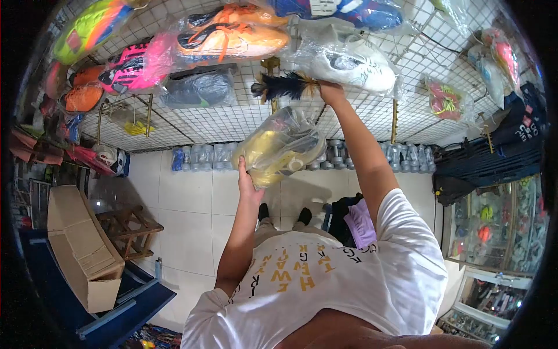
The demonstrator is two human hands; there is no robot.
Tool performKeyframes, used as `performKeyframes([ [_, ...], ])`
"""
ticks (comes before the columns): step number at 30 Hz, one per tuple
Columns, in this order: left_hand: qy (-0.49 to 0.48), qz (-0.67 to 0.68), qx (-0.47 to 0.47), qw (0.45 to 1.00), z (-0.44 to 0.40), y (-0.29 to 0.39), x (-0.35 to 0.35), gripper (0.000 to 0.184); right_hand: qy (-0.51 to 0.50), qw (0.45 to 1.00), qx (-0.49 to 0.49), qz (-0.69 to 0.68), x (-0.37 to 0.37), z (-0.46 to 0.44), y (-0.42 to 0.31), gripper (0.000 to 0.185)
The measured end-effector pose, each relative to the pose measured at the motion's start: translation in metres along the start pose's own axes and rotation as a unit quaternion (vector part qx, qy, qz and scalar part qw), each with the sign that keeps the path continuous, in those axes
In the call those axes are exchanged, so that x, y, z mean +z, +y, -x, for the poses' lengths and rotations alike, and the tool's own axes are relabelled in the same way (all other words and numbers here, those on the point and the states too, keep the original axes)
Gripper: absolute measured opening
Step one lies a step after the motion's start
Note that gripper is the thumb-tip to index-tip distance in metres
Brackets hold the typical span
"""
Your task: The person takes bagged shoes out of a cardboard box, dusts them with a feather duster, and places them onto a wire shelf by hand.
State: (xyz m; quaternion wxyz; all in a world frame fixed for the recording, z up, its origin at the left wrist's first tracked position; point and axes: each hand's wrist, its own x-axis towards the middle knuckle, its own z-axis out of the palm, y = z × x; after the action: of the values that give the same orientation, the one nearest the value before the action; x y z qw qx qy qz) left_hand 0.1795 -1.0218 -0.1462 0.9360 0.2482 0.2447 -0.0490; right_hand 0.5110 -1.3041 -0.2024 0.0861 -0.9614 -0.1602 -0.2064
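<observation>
My left hand (249, 181) is closed on a pair of gold shoes (266, 150) wrapped in a clear plastic bag, held out in front of my chest. Dark, fluffy feathers of a feather duster (285, 87) stick out leftward from my right hand (331, 93), whose fingers are wrapped round it. The duster is in front of the wire grid, between a bagged grey shoe (200, 88) on its left and bagged white shoes (357, 64) just above my right hand. Its handle is mostly hidden.
Bagged orange shoes (232, 41) and pink shoes (136, 67) are on the wire grid rack (244, 119). Dumbbells (200, 157) line the floor below. A cardboard box (81, 244) and wooden stool (131, 230) stand left; a glass display case (494, 232) stands right.
</observation>
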Motion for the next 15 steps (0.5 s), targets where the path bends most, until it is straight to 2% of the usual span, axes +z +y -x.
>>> performKeyframes([
  [1,0.016,0.002,0.001,1.0,0.0,0.001,-0.001,0.062,-0.005,0.999,-0.027,0.042,-0.036,0.003,-0.015,0.042],
  [4,-0.001,0.03,-0.004,1.0,0.004,0.002,-0.003,0.061,0.087,0.996,-0.019,0.013,-0.078,0.025,-0.021,0.027],
  [6,-0.006,0.053,-0.013,0.998,0.002,-0.001,-0.008,0.061,0.043,0.998,0.031,-0.041,-0.147,0.066,-0.042,0.022],
  [8,0.003,0.061,-0.018,0.998,0.005,-0.004,-0.008,0.06,0.083,0.99,0.06,-0.101,-0.166,0.132,-0.042,0.017],
  [10,0.02,0.053,-0.017,0.998,0.01,-0.006,0.005,0.059,0.057,0.96,0.162,-0.219,-0.177,0.21,-0.052,0.02],
  [12,-0.009,0.048,0.008,0.999,0.006,-0.016,0.007,0.059,0.09,0.882,0.272,-0.374,-0.163,0.289,-0.068,0.017],
  [13,-0.025,0.046,0.019,0.998,0.002,-0.023,0.009,0.059,0.118,0.875,0.337,-0.328,-0.167,0.315,-0.094,0.017],
  [14,-0.034,0.031,0.024,0.999,0.0,-0.029,0.013,0.06,0.115,0.835,0.381,-0.38,-0.133,0.357,-0.099,0.016],
  [15,-0.043,0.015,0.028,0.999,-0.003,-0.037,0.017,0.062,0.056,0.872,0.347,-0.341,-0.151,0.361,-0.126,0.014],
])
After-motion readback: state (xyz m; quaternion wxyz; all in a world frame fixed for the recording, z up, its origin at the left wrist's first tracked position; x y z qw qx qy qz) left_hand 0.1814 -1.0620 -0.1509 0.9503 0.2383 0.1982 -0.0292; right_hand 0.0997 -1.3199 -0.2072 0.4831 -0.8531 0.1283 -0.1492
